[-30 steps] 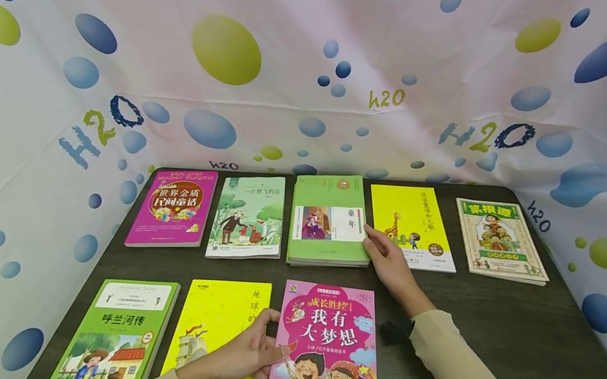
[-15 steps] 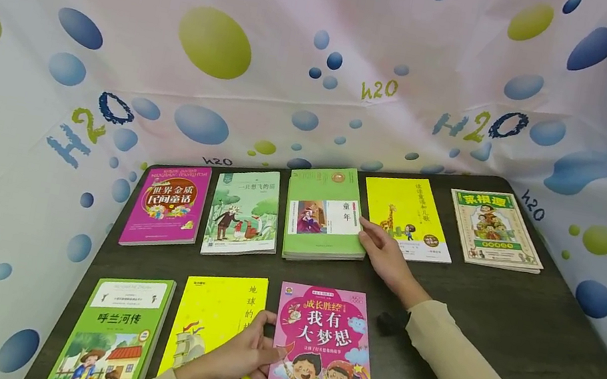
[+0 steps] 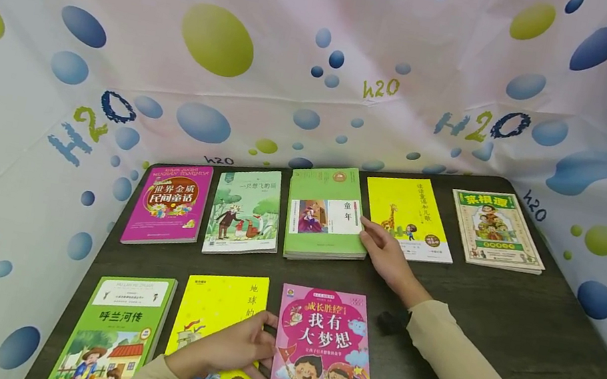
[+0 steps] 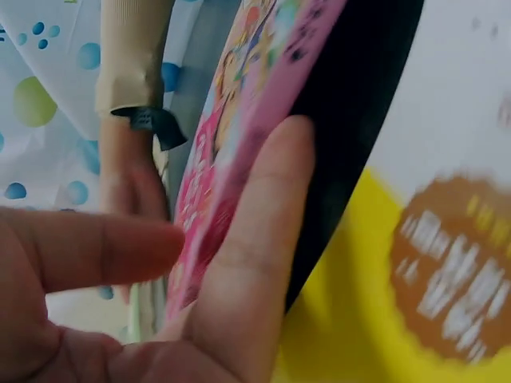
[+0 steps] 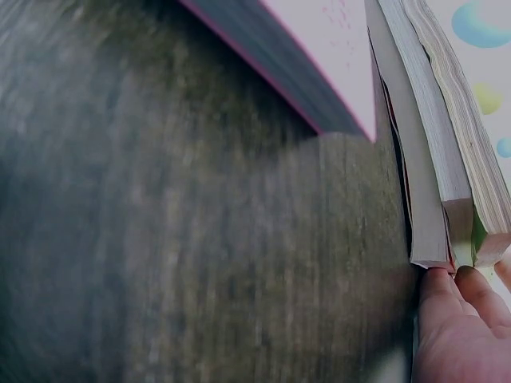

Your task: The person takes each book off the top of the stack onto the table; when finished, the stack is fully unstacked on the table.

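A pink children's book [image 3: 326, 363] lies on the dark table at the front. My left hand [image 3: 234, 343] is at its left edge, the thumb off the cover and the straight fingers right along the spine. This hand overlaps a yellow book [image 3: 200, 307] with a ship on its cover. In the left wrist view, one extended finger [image 4: 259, 239] lies against the pink spine. At the back, a green book [image 3: 331, 187] tops a small stack. My right hand [image 3: 389, 259] touches that stack's right side with extended fingers; the right wrist view shows its fingertips [image 5: 439, 283] at the book ends.
In the back row are a magenta book [image 3: 165, 226], a pale green book [image 3: 247, 200], a yellow giraffe book [image 3: 405, 201] and a cream-and-green book [image 3: 492, 226]. Another green book [image 3: 127, 304] lies front left. A bubble-patterned sheet [image 3: 296, 93] rises behind the table [image 3: 496, 339].
My left thumb has come off the pink book's cover, and the hand has drawn slightly left. My right hand stays at the green stack's side. The head view has tilted a little.
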Tool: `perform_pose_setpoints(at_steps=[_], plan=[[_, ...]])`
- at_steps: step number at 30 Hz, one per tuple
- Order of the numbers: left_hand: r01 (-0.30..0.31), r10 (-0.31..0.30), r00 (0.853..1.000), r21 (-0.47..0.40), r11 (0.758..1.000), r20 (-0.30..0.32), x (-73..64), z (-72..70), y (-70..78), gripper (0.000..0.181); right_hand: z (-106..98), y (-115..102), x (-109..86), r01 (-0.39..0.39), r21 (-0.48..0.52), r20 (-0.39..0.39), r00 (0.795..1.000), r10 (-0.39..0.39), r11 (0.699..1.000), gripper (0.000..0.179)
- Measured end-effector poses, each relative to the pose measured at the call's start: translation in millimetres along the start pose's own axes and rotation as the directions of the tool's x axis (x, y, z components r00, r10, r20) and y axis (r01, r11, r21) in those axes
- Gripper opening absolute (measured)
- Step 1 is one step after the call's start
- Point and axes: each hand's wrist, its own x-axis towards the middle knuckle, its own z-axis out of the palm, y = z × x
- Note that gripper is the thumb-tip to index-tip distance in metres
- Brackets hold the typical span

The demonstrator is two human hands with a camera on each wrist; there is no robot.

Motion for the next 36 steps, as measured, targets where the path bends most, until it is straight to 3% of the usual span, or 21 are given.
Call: perform_pose_setpoints(at_steps=[6, 13, 23, 29, 36], plan=[[0.069, -0.069, 0.998, 0.085, 0.994, -0.009, -8.9, -6.3, 14.0, 0.051, 1, 0, -0.1, 0.013, -0.001, 0.000, 1.000, -0.013, 1.000, 0.057], [0.072, -0.077, 0.996, 0.110, 0.991, 0.040, -17.0, -13.9, 24.5, 0.052, 1, -1, -0.2, 0.013, 0.015, -0.006, 1.000, -0.013, 1.000, 0.057], [0.082, -0.079, 0.997, 0.133, 0.988, -0.026, -16.5, -21.5, 34.4, 0.048, 1, -1, -0.5, 0.015, 0.020, -0.001, 1.000, -0.015, 1.000, 0.058], [0.031, -0.022, 0.998, 0.155, 0.987, -0.062, -9.4, -31.7, 40.8, 0.046, 2, 0, -0.4, 0.027, 0.020, -0.001, 1.000, -0.027, 0.999, 0.058], [-0.076, 0.097, 0.990, 0.193, 0.978, -0.101, 4.5, -50.9, 54.0, 0.048, 1, -2, -1.3, 0.022, 0.018, -0.006, 1.000, -0.022, 1.000, 0.058]])
